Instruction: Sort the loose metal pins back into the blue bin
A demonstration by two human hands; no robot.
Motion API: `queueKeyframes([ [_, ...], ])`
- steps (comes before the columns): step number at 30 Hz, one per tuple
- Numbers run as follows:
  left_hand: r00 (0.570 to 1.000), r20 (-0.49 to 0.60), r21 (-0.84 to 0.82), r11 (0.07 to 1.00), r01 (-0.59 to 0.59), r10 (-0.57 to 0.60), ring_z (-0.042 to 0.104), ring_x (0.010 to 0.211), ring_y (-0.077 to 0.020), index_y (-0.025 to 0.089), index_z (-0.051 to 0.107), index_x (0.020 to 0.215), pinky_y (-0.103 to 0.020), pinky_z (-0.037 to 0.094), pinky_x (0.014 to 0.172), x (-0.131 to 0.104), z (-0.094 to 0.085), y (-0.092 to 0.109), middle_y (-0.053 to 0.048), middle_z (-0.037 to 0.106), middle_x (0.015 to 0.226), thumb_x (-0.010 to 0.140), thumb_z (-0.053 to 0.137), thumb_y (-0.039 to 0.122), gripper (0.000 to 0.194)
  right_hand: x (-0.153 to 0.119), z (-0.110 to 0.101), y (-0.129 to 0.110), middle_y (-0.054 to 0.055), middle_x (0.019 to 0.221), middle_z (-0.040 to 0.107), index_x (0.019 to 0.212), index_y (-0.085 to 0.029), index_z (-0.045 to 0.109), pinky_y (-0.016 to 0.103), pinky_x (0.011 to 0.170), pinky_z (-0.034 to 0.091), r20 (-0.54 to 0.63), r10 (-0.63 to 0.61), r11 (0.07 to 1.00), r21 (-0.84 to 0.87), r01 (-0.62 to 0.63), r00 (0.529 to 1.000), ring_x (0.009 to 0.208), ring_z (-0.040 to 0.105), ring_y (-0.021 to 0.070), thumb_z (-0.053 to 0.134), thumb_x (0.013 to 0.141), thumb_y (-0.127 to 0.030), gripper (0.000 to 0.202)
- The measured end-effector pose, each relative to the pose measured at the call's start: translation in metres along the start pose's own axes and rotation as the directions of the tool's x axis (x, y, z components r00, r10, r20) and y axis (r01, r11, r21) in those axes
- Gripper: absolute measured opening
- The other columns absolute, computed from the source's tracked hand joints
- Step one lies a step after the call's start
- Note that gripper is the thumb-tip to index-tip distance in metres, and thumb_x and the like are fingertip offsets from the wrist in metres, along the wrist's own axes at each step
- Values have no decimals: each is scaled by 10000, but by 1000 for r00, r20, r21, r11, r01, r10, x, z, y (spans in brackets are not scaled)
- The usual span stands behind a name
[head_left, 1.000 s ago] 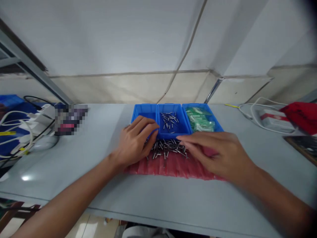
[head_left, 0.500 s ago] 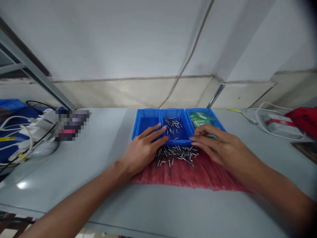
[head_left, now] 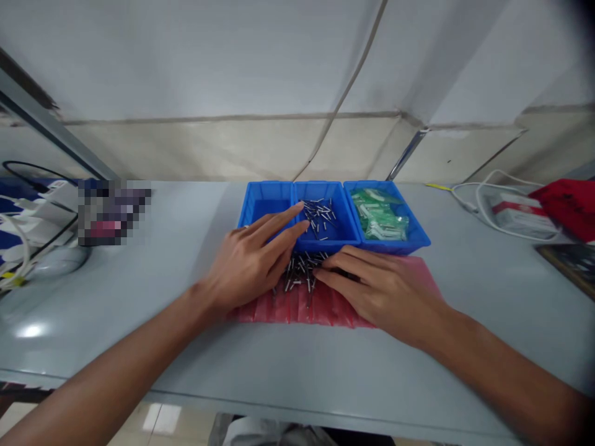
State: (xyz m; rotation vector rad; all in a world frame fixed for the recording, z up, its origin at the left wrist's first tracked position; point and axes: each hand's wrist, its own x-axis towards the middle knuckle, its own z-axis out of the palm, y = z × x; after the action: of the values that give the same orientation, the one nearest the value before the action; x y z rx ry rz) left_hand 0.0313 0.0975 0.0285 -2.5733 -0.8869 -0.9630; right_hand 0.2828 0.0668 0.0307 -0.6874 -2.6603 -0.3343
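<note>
A pile of metal pop rivets [head_left: 297,280] lies on a red plastic sheet [head_left: 279,310] in front of the blue bins. My right hand [head_left: 376,288] is at the right side of the pile, thumb and fingertips drawn together on rivets; how many is hidden. My left hand [head_left: 253,263] is left of the pile with fingers apart, holding nothing. Its longer fingers reach over the front of the middle blue bin [head_left: 341,232], while its lower fingers are beside the pile. More loose rivets [head_left: 320,214] lie inside that bin.
The left blue bin [head_left: 267,189] stands against the middle one. Green-and-clear plastic packets [head_left: 381,217] fill the right blue bin [head_left: 418,238]. Cables, chargers [head_left: 51,207] and a mouse [head_left: 60,260] are at left. A white-and-red box [head_left: 523,214], cable and red cloth [head_left: 567,207] lie at right.
My right hand has moved left and down from the right bin's front onto the rivet pile. My left hand has shifted slightly left. The view has tilted downward.
</note>
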Motion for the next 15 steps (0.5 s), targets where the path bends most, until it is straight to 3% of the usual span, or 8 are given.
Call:
queueKeyframes([
  [5,999,28,-20,999,28,-27,714,1195,-231,181,644,1317,-365,641,958,-1,0,-1,-93,636,1454,966,584,124,360,1,-5,0,114,1114,730,1196,-149,733,399,866,599,33,-23,999,50,21,999,1021,674,246,527,994,-67,300],
  [8,1000,16,-30,999,19,-19,719,1180,-228,179,656,1294,-356,635,954,0,1,0,-95,661,1421,966,590,122,340,2,-4,-1,100,1025,736,1203,-148,730,391,821,583,56,-62,997,59,59,996,958,666,235,509,1016,-92,295],
  [11,1000,5,-36,999,24,-24,725,1166,-226,179,662,1281,-345,637,935,0,1,1,-97,672,1404,956,604,114,337,2,-1,1,91,945,726,1169,-137,738,374,789,568,22,-69,997,35,69,997,895,652,218,511,1016,-82,279],
  [15,1000,-10,-40,999,21,-22,728,1151,-226,179,666,1273,-346,636,926,-1,-1,0,-96,680,1390,941,613,98,346,0,2,7,89,991,729,1095,-134,748,367,805,571,-43,-42,996,76,45,998,938,653,209,530,1021,-96,233],
])
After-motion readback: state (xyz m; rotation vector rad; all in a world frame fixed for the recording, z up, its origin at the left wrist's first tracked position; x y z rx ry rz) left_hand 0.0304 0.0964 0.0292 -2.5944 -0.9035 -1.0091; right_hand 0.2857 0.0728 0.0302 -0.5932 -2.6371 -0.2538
